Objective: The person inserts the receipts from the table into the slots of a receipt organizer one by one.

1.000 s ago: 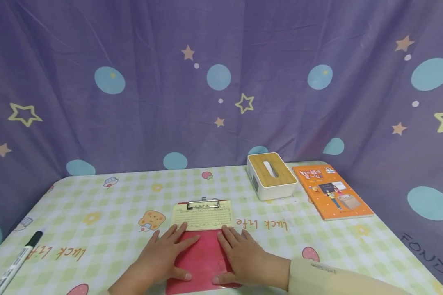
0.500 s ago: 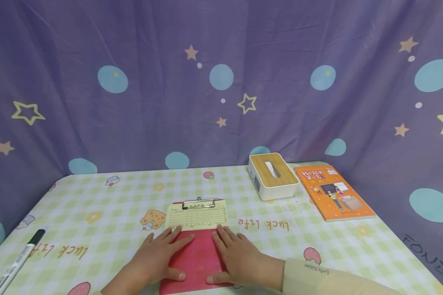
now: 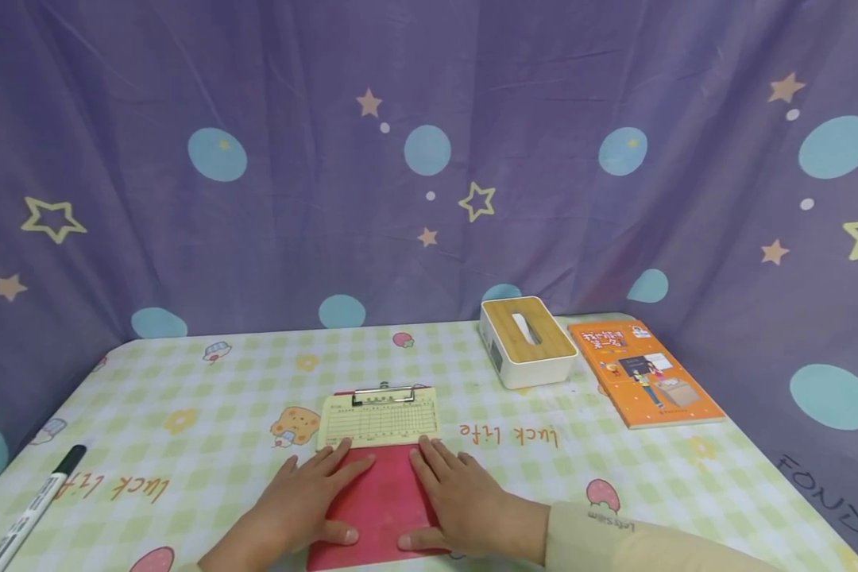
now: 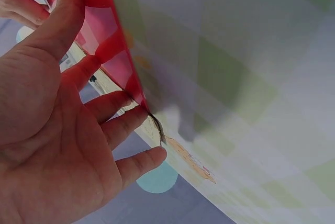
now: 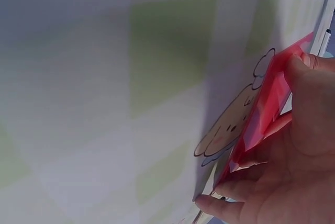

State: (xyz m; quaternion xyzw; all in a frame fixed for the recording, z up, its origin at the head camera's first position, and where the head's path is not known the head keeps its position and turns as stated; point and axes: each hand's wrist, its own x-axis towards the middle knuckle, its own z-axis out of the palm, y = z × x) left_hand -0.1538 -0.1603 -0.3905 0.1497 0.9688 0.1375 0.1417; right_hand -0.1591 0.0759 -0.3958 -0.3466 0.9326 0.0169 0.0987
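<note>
A red clipboard lies flat on the table in the head view. Its metal clip holds a pale yellow printed form at the far end. My left hand rests along the clipboard's left side, fingers spread and nearly straight, fingertips at the form's near edge. On the opposite side my right hand lies the same way, thumb over the red surface. In both wrist views the left hand and the right hand touch the clipboard with extended fingers, not curled round it.
A black-capped marker lies at the left on the checked tablecloth. A white tissue box with a wooden lid stands at the back right, beside an orange book. A purple curtain hangs behind the table.
Since one second ago, the clipboard has slid slightly left on the tablecloth, with both hands on it. Over the last half second hands and clipboard have stayed nearly still.
</note>
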